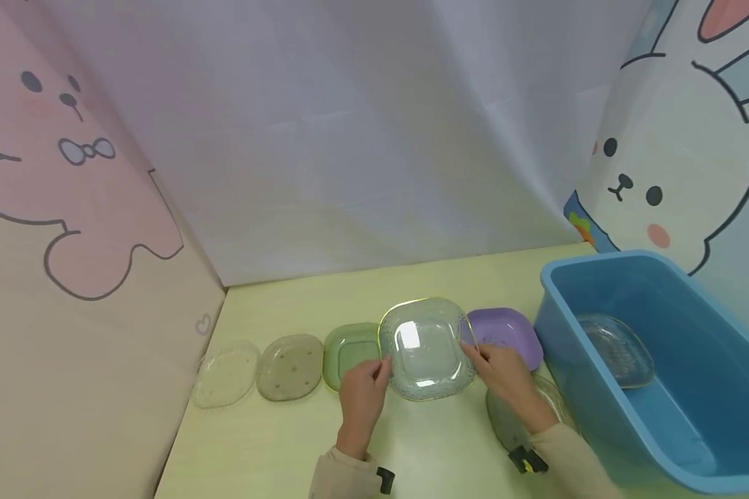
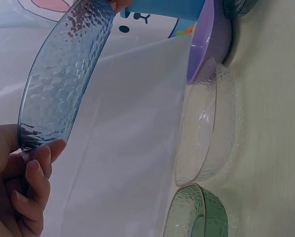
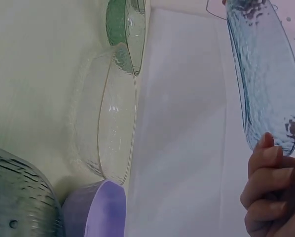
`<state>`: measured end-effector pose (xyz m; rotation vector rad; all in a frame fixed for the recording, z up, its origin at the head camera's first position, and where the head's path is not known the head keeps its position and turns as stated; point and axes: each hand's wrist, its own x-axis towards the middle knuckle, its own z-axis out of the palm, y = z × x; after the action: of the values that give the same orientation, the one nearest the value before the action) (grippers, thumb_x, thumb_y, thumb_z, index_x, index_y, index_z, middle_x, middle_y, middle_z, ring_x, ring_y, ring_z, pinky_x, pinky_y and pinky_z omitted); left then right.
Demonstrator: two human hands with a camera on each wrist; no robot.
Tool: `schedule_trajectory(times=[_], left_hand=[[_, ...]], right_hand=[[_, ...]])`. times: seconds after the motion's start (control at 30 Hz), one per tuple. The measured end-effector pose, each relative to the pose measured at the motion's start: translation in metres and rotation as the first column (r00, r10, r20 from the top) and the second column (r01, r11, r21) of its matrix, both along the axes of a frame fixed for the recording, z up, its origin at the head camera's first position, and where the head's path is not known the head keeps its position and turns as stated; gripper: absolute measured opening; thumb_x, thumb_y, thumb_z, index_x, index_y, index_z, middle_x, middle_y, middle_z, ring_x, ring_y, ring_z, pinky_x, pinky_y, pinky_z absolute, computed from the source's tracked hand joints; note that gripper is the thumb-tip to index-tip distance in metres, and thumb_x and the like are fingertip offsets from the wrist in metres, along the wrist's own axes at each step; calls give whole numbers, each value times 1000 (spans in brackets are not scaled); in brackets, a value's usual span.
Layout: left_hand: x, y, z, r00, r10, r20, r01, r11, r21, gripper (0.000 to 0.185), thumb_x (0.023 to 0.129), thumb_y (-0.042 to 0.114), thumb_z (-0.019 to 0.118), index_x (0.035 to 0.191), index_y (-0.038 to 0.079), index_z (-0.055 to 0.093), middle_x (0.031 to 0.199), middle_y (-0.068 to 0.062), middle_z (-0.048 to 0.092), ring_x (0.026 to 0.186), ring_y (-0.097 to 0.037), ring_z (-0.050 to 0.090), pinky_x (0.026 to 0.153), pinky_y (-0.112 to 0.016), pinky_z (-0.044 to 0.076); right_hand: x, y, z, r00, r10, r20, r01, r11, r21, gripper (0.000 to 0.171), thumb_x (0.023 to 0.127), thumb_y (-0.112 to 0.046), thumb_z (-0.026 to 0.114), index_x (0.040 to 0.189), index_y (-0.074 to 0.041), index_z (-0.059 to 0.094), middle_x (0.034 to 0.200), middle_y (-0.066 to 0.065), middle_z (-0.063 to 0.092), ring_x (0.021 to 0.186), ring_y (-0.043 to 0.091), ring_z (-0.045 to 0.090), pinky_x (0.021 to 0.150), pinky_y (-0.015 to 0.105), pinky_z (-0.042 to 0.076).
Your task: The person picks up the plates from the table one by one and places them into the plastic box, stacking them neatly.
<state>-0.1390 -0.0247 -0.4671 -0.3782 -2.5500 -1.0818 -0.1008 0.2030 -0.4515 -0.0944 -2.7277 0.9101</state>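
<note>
A translucent blue plate [image 2: 63,74] with a dimpled texture and rounded corners is lifted off the table between both hands. My left hand [image 1: 363,402] pinches its left edge between thumb and fingers. On the opposite edge, my right hand [image 1: 505,378] grips it in the same way. Behind and below it, a clear plate [image 3: 108,113] with a thin gold rim rests on the table, overlapped by the blue one in the head view. A green plate [image 1: 349,346] lies to its left and a purple plate [image 1: 505,333] to its right.
Farther left lie a grey-brown plate [image 1: 290,367] and a clear pale plate [image 1: 226,374]. Under my right forearm is a dark greenish plate [image 1: 505,423]. A blue tub [image 1: 605,402] stands at the right, holding a glassy plate [image 1: 618,350]. A white curtain [image 1: 349,138] hangs behind.
</note>
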Motion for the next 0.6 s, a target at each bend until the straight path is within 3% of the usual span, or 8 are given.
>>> schedule_trajectory(times=[0.13,0.3,0.43,0.6], left_hand=[[1,-1,0,1000,-6,8,6,1000,6,42,88,27,59,50,14,48,50,9,40,47,-1,29,45,-17,25],[6,-3,-4,998,-39,44,37,998,46,39,91,33,55,57,15,58,55,8,53,49,0,40,48,-17,32],[9,-3,-9,993,-87,83,82,995,60,38,94,35,49,66,17,67,56,8,56,50,1,42,50,-17,34],[11,-2,-15,986,-134,103,134,991,7,37,94,36,49,68,18,68,57,9,57,51,3,42,49,-16,34]], right_hand=[[-6,-3,6,998,7,-60,1,990,141,39,92,-21,52,57,-14,35,51,-5,30,49,12,32,47,27,29],[-20,-3,22,992,-2,-128,33,969,245,43,92,-19,52,54,-13,32,50,-6,25,46,11,26,43,27,23],[-34,-3,48,989,-33,-144,76,950,304,45,93,-23,50,53,-12,32,48,-3,26,44,13,27,41,28,23],[-56,-1,87,994,-77,-78,98,949,299,46,96,-29,44,54,-11,37,49,3,38,46,20,38,40,32,30]])
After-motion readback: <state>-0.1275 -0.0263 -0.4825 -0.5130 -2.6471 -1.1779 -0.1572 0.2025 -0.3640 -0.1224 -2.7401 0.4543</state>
